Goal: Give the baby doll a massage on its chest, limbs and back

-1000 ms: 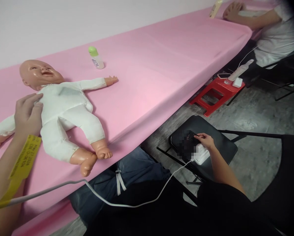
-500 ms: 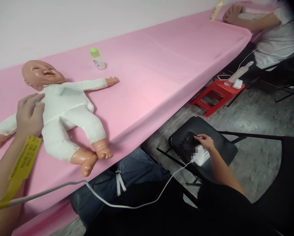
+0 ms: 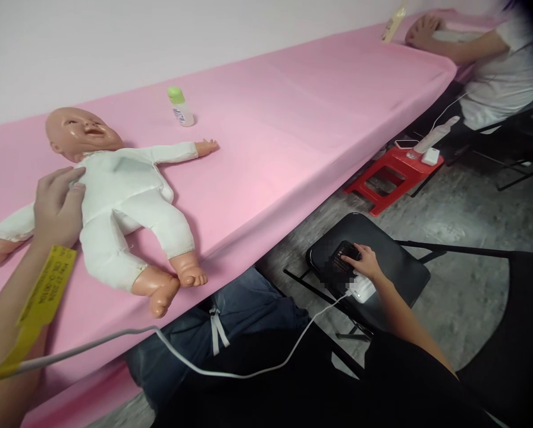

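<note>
A baby doll [image 3: 119, 187] with a white cloth body and hard plastic head, hands and feet lies face up on the pink-covered table. My left hand [image 3: 59, 205] rests against the side of its chest, fingers stretched out and not gripping; a yellow tag band is around that wrist. Low on my right, my right hand [image 3: 363, 261] is on a small black keyboard [image 3: 344, 252] lying on a black chair seat. Its thumb reaches over the keys and its fingers are at the edge. Part of the keyboard is blurred. Beside it lies a white power bank [image 3: 362, 289] with a cable plugged in.
A bottle with a green cap [image 3: 181, 107] stands beyond the doll's arm. The white cable [image 3: 231, 375] crosses my lap. A red stool [image 3: 382, 184] holds a phone and other devices. Another person's arm [image 3: 472, 50] rests at the table's far right.
My right thumb has moved left over the keyboard, whose keys now show more. My left hand stays against the doll. The view has shifted slightly.
</note>
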A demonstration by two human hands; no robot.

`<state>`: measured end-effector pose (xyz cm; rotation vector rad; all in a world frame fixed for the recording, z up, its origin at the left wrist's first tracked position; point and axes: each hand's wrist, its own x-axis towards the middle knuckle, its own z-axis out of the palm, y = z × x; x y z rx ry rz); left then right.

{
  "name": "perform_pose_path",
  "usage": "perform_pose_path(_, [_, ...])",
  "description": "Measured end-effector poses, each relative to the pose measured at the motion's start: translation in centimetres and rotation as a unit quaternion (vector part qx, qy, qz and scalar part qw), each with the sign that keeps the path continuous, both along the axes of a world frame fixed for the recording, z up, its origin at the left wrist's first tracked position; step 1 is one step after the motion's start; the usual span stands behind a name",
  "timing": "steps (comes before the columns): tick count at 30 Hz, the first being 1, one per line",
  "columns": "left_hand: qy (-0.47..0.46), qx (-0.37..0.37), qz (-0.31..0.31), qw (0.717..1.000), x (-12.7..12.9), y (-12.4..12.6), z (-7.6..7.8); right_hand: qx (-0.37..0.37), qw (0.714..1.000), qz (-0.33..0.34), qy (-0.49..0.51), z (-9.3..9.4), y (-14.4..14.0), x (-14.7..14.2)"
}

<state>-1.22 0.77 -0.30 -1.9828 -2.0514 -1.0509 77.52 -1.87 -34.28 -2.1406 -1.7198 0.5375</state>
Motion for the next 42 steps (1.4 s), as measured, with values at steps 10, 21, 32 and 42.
perform_pose_path(10, [-0.007,-0.024,0.017,1.000,-0.3,-0.1,-0.1,-0.027,0.999,0.016,-0.037,-0.2,0.4,-0.5])
perform_pose_path(21, [-0.018,0.034,0.005,0.999,-1.4,0.6,-1.2,-0.063,0.996,0.013,-0.065,-0.3,0.8,-0.6])
perform_pose_path(32, [-0.029,0.034,-0.001,0.999,-2.3,0.6,-1.6,-0.088,0.993,0.019,-0.080,0.5,0.8,-1.8])
perform_pose_path(42, [-0.026,0.034,0.003,0.999,-2.2,0.6,-1.6,-0.084,0.991,0.028,-0.101,0.2,0.4,-2.5])
